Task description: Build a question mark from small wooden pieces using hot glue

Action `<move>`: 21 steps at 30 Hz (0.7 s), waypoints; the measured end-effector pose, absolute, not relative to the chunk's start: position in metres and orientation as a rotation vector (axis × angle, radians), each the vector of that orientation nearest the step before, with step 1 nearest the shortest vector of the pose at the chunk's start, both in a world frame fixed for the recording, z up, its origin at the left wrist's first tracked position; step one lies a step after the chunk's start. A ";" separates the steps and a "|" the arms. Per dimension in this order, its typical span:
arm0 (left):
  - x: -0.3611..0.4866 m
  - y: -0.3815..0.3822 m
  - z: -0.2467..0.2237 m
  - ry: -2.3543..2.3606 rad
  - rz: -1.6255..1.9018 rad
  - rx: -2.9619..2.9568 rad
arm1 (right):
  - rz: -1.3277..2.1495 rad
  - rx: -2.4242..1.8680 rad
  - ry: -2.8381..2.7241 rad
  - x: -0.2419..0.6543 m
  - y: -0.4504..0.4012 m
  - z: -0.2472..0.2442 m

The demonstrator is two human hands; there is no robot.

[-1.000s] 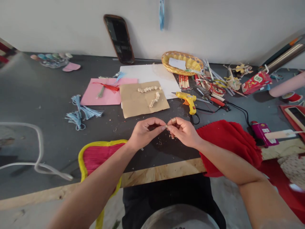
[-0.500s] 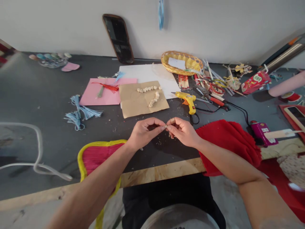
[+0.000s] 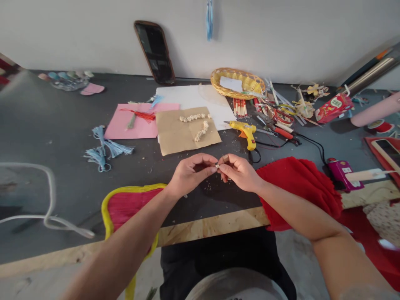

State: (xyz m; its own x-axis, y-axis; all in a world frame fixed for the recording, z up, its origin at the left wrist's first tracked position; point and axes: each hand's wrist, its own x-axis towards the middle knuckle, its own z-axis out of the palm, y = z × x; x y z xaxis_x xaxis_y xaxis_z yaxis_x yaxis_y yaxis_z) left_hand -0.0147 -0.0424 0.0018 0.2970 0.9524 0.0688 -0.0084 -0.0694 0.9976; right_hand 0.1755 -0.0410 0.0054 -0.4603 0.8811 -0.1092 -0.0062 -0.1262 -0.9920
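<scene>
Fingertip to fingertip, my left hand (image 3: 194,171) and my right hand (image 3: 236,170) pinch a tiny pale piece (image 3: 217,166) between them, above the dark tabletop. It is too small to name, and the fingers cover most of it. Both hands are closed. Just beyond them lies a brown paper sheet (image 3: 171,135) with small cream-coloured knotted pieces set in two rows, an upper row (image 3: 194,118) and a slanting row (image 3: 201,131). Pale crumbs are scattered on the table beneath my hands.
A yellow glue gun (image 3: 246,132) and pliers (image 3: 283,131) lie right of the paper. Red cloth (image 3: 300,187) sits under my right forearm, a yellow-edged pink cloth (image 3: 131,208) under my left. Blue tassels (image 3: 106,146), a wicker basket (image 3: 215,83) and a leaning phone (image 3: 155,52) are farther out.
My hands stay together in almost the same place, with slight finger movement around the tiny piece. Nothing on the table has visibly moved.
</scene>
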 end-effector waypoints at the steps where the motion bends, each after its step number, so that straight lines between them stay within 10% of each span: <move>1: -0.015 -0.043 0.002 0.952 1.023 1.389 | 1.679 -1.006 -1.464 0.176 -0.041 0.006; 21: -0.018 -0.045 0.006 1.055 1.044 1.683 | 1.735 -0.975 -1.475 0.175 -0.042 0.004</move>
State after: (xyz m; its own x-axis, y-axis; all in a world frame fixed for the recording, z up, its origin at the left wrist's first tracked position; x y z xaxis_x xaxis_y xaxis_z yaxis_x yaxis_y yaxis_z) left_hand -0.0179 -0.0446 0.0059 0.2900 0.9361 0.1992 0.2085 -0.2649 0.9415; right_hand 0.1750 -0.0420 0.0040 -0.5101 0.8509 -0.1256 -0.0131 -0.1538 -0.9880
